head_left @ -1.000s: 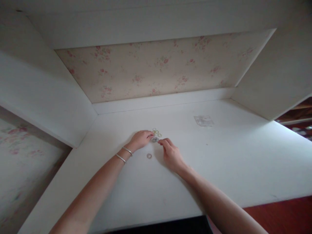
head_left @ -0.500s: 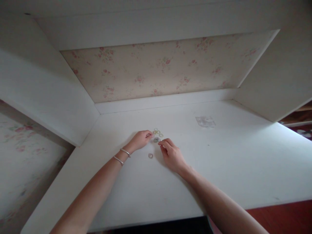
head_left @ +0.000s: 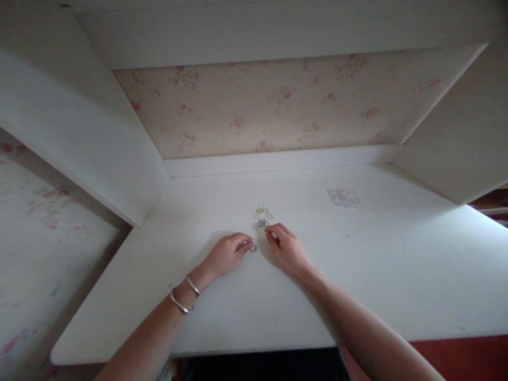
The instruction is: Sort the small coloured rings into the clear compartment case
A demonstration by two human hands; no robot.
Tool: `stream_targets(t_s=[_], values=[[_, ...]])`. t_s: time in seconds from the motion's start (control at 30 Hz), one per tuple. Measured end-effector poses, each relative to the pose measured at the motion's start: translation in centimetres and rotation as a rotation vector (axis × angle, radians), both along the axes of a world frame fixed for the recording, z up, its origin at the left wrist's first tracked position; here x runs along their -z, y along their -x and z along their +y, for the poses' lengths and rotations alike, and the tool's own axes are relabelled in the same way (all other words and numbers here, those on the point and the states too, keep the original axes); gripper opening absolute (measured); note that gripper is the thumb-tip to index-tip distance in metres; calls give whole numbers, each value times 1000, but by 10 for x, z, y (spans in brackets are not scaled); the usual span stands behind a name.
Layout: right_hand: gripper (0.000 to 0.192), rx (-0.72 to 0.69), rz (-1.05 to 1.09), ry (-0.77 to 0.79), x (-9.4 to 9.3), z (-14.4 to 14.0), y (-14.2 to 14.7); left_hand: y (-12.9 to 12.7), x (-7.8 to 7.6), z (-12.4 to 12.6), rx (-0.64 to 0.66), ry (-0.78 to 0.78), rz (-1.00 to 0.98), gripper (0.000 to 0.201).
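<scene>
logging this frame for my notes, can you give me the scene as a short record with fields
surface: white desk set in a white alcove
backing: floral wallpaper
left hand: left hand, fingertips on a small ring lying on the desk
right hand: right hand, resting on the desk, fingers curled, holding nothing that shows
nearby: cluster of small rings beyond both hands
far right: small clear plastic bag
left wrist: two silver bangles

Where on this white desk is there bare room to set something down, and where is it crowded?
Bare: the desk right of the right hand and below the clear packet; also the left stretch between the left hand and the side panel. Crowded: the middle, where both hands flank the small rings and a lone ring.
</scene>
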State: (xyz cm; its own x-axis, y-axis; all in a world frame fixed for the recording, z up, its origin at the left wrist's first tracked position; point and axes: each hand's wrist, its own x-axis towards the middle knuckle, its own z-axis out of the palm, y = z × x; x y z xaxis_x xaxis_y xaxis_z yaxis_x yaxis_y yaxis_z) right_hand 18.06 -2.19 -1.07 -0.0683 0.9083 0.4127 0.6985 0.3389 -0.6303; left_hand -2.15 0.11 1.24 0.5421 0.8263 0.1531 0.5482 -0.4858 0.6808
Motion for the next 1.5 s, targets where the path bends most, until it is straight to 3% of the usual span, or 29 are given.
stream_targets(t_s=[0.3,0.73,1.03,1.27,1.5], values=[[20,4,13,16,1,-1,1,5,7,-6,106,-163,196,33],[22,-10,-21,22,-2,-1,3,6,15,-4,103,-213,225,32],[22,110,-68,103,-5,15,1,2,12,3,18,-87,-7,25],[25,117,-393,160,-24,39,20,6,11,13,-169,129,-139,28],[30,116,-628,283,-28,72,36,10,10,16,-210,213,-231,32]])
